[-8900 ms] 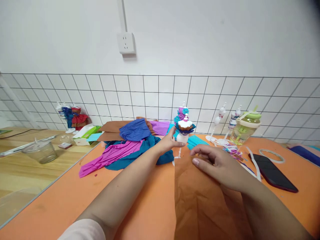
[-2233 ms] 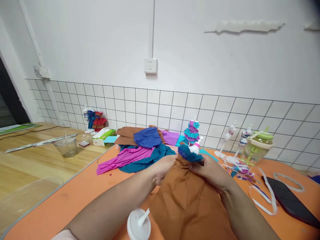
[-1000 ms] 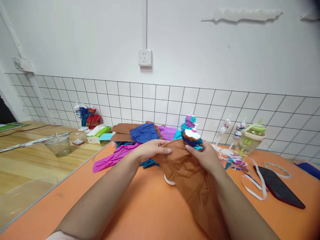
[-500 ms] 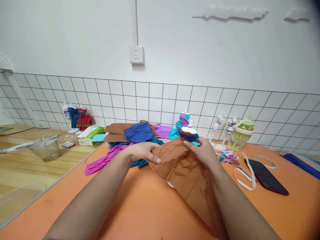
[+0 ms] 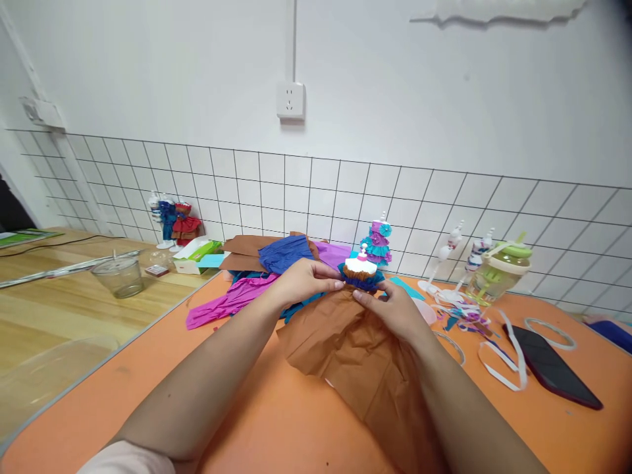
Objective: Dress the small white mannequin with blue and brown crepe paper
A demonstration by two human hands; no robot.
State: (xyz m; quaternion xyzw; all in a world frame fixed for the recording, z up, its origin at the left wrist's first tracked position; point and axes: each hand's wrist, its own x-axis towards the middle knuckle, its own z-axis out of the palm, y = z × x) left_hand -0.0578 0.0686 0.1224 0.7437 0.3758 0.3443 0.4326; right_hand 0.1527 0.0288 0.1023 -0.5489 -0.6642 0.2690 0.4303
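Both hands meet above the orange table (image 5: 276,421) at a small doll figure (image 5: 361,271) with a white top and a blue and brown ruffle. My left hand (image 5: 302,280) pinches the figure from the left, fingers closed. From the right and below, my right hand (image 5: 395,311) grips it together with a sheet of brown crepe paper (image 5: 355,355). The brown sheet is gathered under the ruffle and hangs down over the table like a skirt.
A heap of crepe paper sheets (image 5: 266,276) lies behind the hands. A finished dressed figure (image 5: 378,242) stands by the tiled wall. At right are bare figure stands (image 5: 451,247), a green-lidded bottle (image 5: 498,275), white strips (image 5: 503,368), a black phone (image 5: 555,375). A clear cup (image 5: 118,276) sits at left.
The hands have lifted the figure and drawn the brown sheet up under its ruffle; my left hand has moved from the sheet's edge to the figure. The camera has shifted a little.
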